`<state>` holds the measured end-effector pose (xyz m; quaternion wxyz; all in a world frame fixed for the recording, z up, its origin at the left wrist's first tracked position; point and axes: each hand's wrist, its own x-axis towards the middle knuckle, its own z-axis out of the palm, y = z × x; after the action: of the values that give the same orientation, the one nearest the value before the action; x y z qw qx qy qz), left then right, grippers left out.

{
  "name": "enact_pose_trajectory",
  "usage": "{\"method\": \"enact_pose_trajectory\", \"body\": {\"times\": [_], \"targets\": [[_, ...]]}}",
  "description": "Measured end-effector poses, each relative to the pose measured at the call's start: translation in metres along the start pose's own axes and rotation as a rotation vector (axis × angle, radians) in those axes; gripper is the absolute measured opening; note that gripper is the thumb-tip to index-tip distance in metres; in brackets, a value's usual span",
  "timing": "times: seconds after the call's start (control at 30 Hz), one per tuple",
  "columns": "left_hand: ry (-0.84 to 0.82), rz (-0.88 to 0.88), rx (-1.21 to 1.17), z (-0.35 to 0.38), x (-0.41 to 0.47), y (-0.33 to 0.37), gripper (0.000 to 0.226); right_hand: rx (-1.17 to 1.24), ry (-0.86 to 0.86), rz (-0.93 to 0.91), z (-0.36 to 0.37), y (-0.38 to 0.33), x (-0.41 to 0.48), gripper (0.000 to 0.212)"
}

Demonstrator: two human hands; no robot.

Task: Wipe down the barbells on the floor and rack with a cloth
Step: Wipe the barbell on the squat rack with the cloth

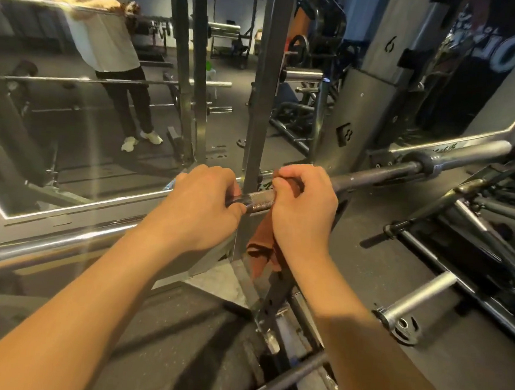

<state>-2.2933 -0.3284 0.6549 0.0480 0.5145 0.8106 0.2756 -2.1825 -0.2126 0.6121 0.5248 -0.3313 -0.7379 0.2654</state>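
Observation:
A barbell (382,173) lies across the rack at chest height, running from lower left to upper right, with a knurled stretch (260,201) showing between my hands. My left hand (202,203) is closed around the bar just left of that knurling. My right hand (302,207) grips the bar through a rust-brown cloth (265,241), which is wrapped over the shaft and hangs down below my palm. The bar's chrome sleeve (466,151) sticks out at the right.
A rack upright (262,103) stands just behind the bar. A wall mirror (73,106) at left reflects a person and more bars. A chrome plate peg (419,300) juts out at lower right, and another bar (282,382) lies low near the floor.

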Motion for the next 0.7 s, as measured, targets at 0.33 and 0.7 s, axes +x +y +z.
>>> {"method": "enact_pose_trajectory", "body": {"times": [0.33,0.7], "targets": [[-0.014,0.002,-0.022,0.001,0.003,-0.002,0.012,-0.02,0.053,-0.007,-0.008,0.014,0.012,0.014],[0.069,0.04,0.09,0.005,0.0,-0.003,0.011,0.034,0.058,0.078,-0.025,0.029,0.01,0.021]]}}
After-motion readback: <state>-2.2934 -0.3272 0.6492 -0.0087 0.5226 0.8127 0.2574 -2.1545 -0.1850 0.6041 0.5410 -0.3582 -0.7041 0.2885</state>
